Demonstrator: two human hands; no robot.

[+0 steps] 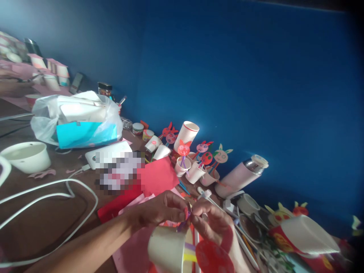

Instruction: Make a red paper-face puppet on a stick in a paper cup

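My left hand [167,208] pinches a small red and purple piece [187,214] between thumb and finger. My right hand [212,220] is closed at the other side of it, with its fingertips touching the same piece. Just below both hands a white paper cup [167,248] lies tilted on its side. A purple and a yellow strip come out of its mouth, joined to a red round paper face [215,258]. Under the hands lie pink sheets [129,246] and a red paper sheet [157,174]. What exactly the fingertips grip is partly hidden.
Paper cups with animal faces on strips [195,172] stand along the blue wall, beside a pink thermos [237,178]. To the left are a plastic bag [110,113], a white power bank [109,155], a white bowl [27,159] and a looping white cable [95,206].
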